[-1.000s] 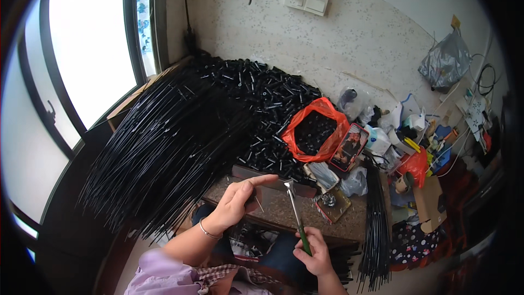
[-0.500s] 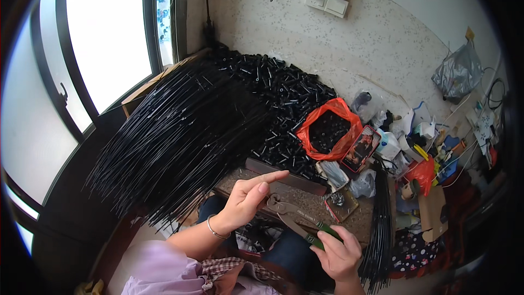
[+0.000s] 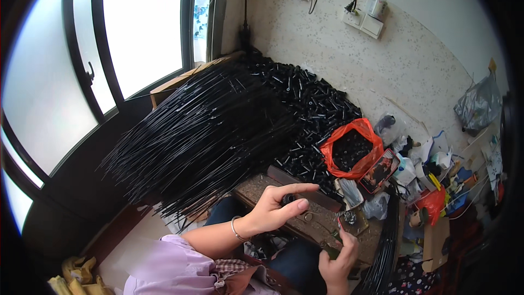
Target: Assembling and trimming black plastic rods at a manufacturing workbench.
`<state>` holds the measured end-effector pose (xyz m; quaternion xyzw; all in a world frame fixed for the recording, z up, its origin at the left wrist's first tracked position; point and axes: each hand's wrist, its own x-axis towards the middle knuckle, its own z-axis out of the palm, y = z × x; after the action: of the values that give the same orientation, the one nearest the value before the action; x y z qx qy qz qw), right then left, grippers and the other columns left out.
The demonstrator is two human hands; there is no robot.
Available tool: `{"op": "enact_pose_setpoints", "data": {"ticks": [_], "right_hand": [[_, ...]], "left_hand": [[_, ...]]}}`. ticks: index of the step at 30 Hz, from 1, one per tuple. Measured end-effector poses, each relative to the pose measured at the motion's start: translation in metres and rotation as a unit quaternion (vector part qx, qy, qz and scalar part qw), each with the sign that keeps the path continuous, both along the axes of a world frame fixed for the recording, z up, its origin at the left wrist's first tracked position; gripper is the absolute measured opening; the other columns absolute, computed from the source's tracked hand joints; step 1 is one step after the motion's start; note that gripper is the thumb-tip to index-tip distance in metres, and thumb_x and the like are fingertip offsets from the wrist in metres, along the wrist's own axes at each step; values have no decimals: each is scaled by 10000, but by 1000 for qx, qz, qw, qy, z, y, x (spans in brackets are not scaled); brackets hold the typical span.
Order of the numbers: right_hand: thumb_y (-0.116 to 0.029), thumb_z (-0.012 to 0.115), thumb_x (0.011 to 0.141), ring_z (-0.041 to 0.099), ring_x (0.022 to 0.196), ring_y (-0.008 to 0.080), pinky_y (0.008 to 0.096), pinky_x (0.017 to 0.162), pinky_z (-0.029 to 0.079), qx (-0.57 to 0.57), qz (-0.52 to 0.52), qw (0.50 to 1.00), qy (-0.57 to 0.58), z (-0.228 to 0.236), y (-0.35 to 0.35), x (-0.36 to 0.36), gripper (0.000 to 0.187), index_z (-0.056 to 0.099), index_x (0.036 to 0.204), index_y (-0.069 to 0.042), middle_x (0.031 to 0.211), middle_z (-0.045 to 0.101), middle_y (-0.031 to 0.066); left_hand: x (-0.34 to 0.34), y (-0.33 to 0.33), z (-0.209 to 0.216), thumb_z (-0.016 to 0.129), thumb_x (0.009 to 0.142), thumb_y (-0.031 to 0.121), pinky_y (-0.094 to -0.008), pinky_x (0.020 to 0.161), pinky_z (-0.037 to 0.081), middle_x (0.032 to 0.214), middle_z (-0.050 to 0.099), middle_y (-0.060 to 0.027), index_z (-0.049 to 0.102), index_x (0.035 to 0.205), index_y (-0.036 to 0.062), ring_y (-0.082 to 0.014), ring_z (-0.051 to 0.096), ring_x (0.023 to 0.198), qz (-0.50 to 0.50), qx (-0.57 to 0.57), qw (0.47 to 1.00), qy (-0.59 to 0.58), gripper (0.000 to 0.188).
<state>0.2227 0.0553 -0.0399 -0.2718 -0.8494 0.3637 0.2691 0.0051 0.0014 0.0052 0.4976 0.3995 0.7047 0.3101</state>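
My left hand (image 3: 270,211) is over the work board, its index finger stretched to the right and its thumb beneath. Between them shows the round dark end of a small black tubular piece (image 3: 288,199), which the hand grips. Lower right, my right hand (image 3: 339,262) is closed around green-handled pincers (image 3: 331,250). Their handles point up and away, and the jaws are hard to make out. A metal bar (image 3: 303,187) stands along the board's far side, just beyond my left hand.
A big bundle of thin black rods (image 3: 202,131) spreads on the left. Behind lies a heap of short black tubes (image 3: 305,95). An orange-red bag (image 3: 330,155) holds small dark parts, beside a phone (image 3: 380,171). More black rods (image 3: 385,246) and clutter stand at the right.
The view has shifted, so the scene sits further right. The pincers have come away from my left fingers and turned. The black piece's end now shows in my left hand.
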Motion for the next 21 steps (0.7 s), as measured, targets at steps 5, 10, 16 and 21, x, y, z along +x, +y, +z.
{"op": "enact_pose_setpoints", "data": {"ticks": [5,10,16,21], "right_hand": [[-305,630,828,579,498,200,255,469,469,-478,109,871,-18,32,-17,8,333,554,936,1,683,614,132],[-12,608,714,558,648,121,277,550,456,-508,186,828,-150,15,-2,-1,320,472,1002,15,827,574,94],[-44,629,717,551,551,313,357,543,461,243,17,970,-16,36,7,0,312,499,991,26,712,575,161],[-146,628,765,572,549,194,281,505,460,-376,135,916,-18,17,-11,3,306,505,992,18,707,587,118]], "left_hand": [[1,5,3,589,843,227,-168,568,386,720,584,21,581,1118,-18,-15,487,638,13,25,999,-46,368],[-3,11,-4,727,725,270,-171,477,320,643,548,28,609,1059,-4,-2,438,553,-2,18,996,86,448],[-8,10,-7,831,497,491,-177,460,288,643,539,15,606,1069,3,-20,415,529,55,63,992,92,785],[4,17,-4,822,492,516,-186,461,301,585,478,28,597,1073,-8,-27,409,517,-3,97,993,63,815]]}}
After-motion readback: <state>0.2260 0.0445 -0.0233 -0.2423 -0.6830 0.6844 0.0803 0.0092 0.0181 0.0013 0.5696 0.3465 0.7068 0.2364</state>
